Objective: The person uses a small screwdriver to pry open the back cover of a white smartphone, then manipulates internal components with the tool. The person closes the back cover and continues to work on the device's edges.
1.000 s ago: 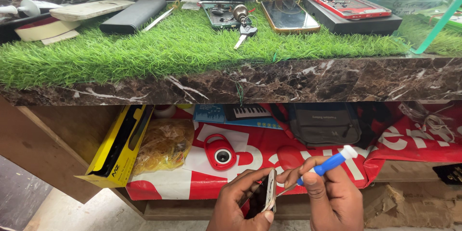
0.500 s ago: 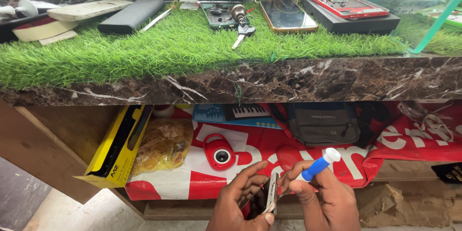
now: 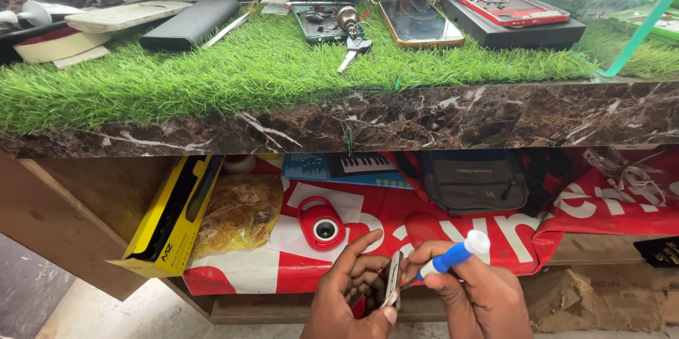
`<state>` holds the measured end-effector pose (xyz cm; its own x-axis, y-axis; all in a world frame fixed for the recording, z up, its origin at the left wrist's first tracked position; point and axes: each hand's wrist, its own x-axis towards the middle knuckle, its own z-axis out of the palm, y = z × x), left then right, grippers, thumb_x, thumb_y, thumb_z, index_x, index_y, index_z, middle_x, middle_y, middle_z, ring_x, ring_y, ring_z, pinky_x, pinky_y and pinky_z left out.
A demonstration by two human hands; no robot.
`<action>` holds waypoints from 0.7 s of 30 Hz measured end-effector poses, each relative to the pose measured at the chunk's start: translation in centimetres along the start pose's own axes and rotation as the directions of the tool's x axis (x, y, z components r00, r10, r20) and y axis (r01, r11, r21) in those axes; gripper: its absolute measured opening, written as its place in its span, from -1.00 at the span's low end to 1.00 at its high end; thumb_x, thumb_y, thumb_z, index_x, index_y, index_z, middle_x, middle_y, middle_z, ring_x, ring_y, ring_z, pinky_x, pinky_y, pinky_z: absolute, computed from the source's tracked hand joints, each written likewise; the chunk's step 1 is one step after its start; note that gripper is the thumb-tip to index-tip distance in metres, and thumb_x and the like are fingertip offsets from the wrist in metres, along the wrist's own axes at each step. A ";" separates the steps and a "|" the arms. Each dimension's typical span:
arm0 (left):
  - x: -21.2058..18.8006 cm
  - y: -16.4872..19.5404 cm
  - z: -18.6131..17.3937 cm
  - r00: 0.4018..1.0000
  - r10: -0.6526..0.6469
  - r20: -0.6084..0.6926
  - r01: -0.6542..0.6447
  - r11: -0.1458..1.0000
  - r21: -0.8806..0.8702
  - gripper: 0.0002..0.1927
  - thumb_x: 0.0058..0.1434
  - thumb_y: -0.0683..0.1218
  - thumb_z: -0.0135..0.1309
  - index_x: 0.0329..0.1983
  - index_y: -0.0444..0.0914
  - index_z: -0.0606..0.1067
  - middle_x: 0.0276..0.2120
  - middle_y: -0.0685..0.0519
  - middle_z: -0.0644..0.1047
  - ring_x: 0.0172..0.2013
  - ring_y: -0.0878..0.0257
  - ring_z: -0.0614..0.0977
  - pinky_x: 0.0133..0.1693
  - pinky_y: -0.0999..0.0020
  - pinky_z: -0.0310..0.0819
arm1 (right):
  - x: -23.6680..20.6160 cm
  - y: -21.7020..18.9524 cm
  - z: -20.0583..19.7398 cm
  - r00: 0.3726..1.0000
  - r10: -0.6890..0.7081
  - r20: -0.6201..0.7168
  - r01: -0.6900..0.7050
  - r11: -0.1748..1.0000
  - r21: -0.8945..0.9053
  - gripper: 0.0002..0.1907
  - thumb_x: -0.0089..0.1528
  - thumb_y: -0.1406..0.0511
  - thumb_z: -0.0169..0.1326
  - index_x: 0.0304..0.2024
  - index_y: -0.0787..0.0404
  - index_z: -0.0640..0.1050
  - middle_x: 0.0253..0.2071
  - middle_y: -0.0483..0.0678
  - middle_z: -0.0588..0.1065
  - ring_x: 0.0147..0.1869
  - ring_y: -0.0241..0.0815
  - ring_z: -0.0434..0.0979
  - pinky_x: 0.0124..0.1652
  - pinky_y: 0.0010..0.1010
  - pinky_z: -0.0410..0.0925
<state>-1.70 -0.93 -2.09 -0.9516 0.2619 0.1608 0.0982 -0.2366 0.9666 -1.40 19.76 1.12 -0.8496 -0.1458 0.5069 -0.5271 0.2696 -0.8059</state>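
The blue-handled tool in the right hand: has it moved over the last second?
Yes. The blue-handled tool has dropped slightly and tilted flatter, judged against the red round gadget on the shelf; the right hand holds it against the phone.

Bottom edge cuts off both wrists; tool (image 3: pixel 448 260) tip hidden.

A slim phone (image 3: pixel 391 281) stands on edge, seen side-on, low before the shelf, with the tip of a blue-and-white-handled tool (image 3: pixel 448 258) touching its edge.
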 end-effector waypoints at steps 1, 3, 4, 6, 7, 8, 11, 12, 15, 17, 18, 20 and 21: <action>0.1 -0.1 0.0 1.000 0.006 -0.003 -0.006 1.000 -0.005 0.00 -0.10 -0.17 0.19 0.50 -0.31 0.17 -0.04 -0.08 0.62 -0.21 0.37 0.61 -0.03 0.42 0.47 | 0.0 0.1 0.0 0.999 -0.045 0.008 0.045 0.999 -0.015 -0.69 0.31 0.21 0.07 -0.11 0.36 0.60 -0.29 -0.02 0.66 -0.15 -0.22 0.74 -0.07 -0.41 0.58; 0.1 -0.1 0.1 1.000 0.021 -0.010 -0.021 1.000 -0.006 -0.01 -0.10 -0.18 0.18 0.49 -0.32 0.17 -0.05 -0.07 0.62 -0.21 0.37 0.61 -0.04 0.42 0.47 | -0.1 0.2 0.2 0.999 -0.053 0.001 0.053 0.998 0.018 -0.69 0.32 0.21 0.07 -0.12 0.37 0.59 -0.27 0.01 0.65 -0.14 -0.20 0.74 -0.04 -0.37 0.57; 0.1 -0.1 0.1 0.999 0.030 -0.012 -0.030 1.000 -0.002 -0.02 -0.11 -0.19 0.18 0.48 -0.32 0.18 -0.06 -0.07 0.62 -0.21 0.36 0.61 -0.04 0.43 0.47 | -0.1 0.4 0.3 1.000 -0.016 -0.014 0.017 0.998 0.064 -0.70 0.32 0.22 0.06 -0.14 0.38 0.59 -0.26 0.04 0.64 -0.13 -0.17 0.74 -0.02 -0.33 0.55; 0.0 -0.1 0.1 1.000 0.010 -0.026 -0.010 1.000 0.018 -0.04 -0.12 -0.20 0.16 0.46 -0.32 0.22 -0.06 -0.04 0.61 -0.21 0.37 0.62 -0.04 0.43 0.47 | -0.2 0.6 0.6 0.998 0.047 -0.034 -0.041 0.988 0.149 -0.70 0.33 0.24 0.04 -0.12 0.40 0.58 -0.26 0.09 0.63 -0.09 -0.13 0.74 0.03 -0.27 0.53; 0.0 -0.1 0.1 0.999 -0.017 -0.035 0.018 0.999 0.034 -0.06 -0.14 -0.21 0.13 0.45 -0.31 0.25 -0.06 -0.01 0.60 -0.20 0.37 0.62 -0.04 0.44 0.47 | -0.2 0.7 0.6 0.997 0.071 -0.040 -0.063 0.981 0.186 -0.69 0.34 0.24 0.01 -0.10 0.40 0.56 -0.26 0.10 0.63 -0.06 -0.11 0.73 0.06 -0.25 0.52; 0.0 -0.1 0.1 0.998 -0.043 -0.045 0.046 0.998 0.049 -0.07 -0.15 -0.22 0.11 0.43 -0.30 0.28 -0.05 0.01 0.59 -0.20 0.38 0.63 -0.04 0.44 0.48 | -0.1 0.8 0.6 0.994 0.095 -0.047 -0.083 0.971 0.222 -0.69 0.35 0.24 -0.01 -0.07 0.40 0.55 -0.26 0.12 0.63 -0.03 -0.10 0.72 0.10 -0.23 0.50; 0.0 0.0 -0.2 1.000 0.013 -0.013 -0.011 0.993 0.120 -0.21 -0.12 -0.23 0.12 0.32 -0.39 0.44 -0.01 0.07 0.60 -0.15 0.39 0.64 0.02 0.44 0.51 | -0.1 1.0 0.8 0.991 0.120 -0.053 -0.105 0.970 0.218 -0.69 0.36 0.25 -0.03 -0.06 0.41 0.54 -0.26 0.12 0.62 -0.02 -0.09 0.72 0.12 -0.21 0.51; 0.0 0.0 -0.2 1.000 -0.013 -0.013 0.014 0.996 0.093 -0.22 -0.11 -0.22 0.12 0.31 -0.39 0.44 -0.11 0.05 0.60 -0.19 0.38 0.62 -0.02 0.44 0.49 | -0.1 0.9 0.8 0.990 0.128 -0.058 -0.112 0.968 0.226 -0.69 0.35 0.25 -0.03 -0.06 0.41 0.54 -0.26 0.13 0.62 -0.03 -0.08 0.73 0.10 -0.20 0.51; -0.1 0.0 -0.2 0.998 -0.068 -0.012 0.069 0.997 0.043 -0.24 -0.11 -0.21 0.12 0.29 -0.38 0.45 -0.32 0.02 0.60 -0.27 0.37 0.61 -0.08 0.44 0.48 | -0.1 0.8 0.9 0.986 0.151 -0.076 -0.129 0.962 0.241 -0.68 0.35 0.25 -0.04 -0.06 0.41 0.54 -0.26 0.14 0.62 -0.03 -0.06 0.73 0.08 -0.19 0.53; -0.1 0.1 -0.3 0.997 -0.073 -0.017 0.074 0.996 0.049 -0.25 -0.11 -0.20 0.12 0.28 -0.39 0.45 -0.33 0.04 0.61 -0.26 0.38 0.62 -0.04 0.45 0.48 | 0.0 0.7 1.0 0.983 0.160 -0.085 -0.136 0.961 0.242 -0.67 0.34 0.25 -0.04 -0.06 0.42 0.54 -0.27 0.15 0.62 -0.03 -0.05 0.74 0.08 -0.17 0.54; -0.2 0.2 -0.3 0.997 -0.069 -0.021 0.070 0.996 0.054 -0.25 -0.11 -0.20 0.12 0.28 -0.39 0.45 -0.34 0.04 0.60 -0.27 0.37 0.61 -0.05 0.43 0.48 | 0.0 0.7 1.1 0.978 0.184 -0.103 -0.146 0.944 0.297 -0.67 0.34 0.24 -0.06 -0.06 0.42 0.53 -0.27 0.16 0.64 -0.03 -0.03 0.74 0.06 -0.14 0.54; -0.3 0.4 -0.2 0.998 -0.061 -0.027 0.063 0.996 0.064 -0.24 -0.10 -0.19 0.13 0.29 -0.39 0.46 -0.36 0.02 0.58 -0.29 0.36 0.59 -0.06 0.41 0.47 | 0.0 0.6 1.3 0.963 0.232 -0.139 -0.159 0.901 0.403 -0.65 0.34 0.23 -0.08 -0.05 0.43 0.50 -0.29 0.18 0.66 -0.02 -0.01 0.75 0.01 -0.09 0.53; -0.2 0.5 -0.1 0.996 -0.081 -0.031 0.083 0.994 0.072 -0.24 -0.12 -0.20 0.12 0.28 -0.38 0.46 -0.36 0.03 0.59 -0.28 0.36 0.62 -0.04 0.41 0.48 | 0.0 0.5 1.2 0.963 0.228 -0.142 -0.160 0.912 0.378 -0.65 0.35 0.24 -0.07 -0.06 0.44 0.51 -0.29 0.18 0.64 -0.03 0.00 0.76 0.01 -0.10 0.56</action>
<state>-1.44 -1.22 -1.67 -0.9651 0.2506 0.0759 0.0398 -0.1461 0.9885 -1.69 18.74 0.31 -0.9359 0.0564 0.3478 -0.3517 -0.0907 -0.9317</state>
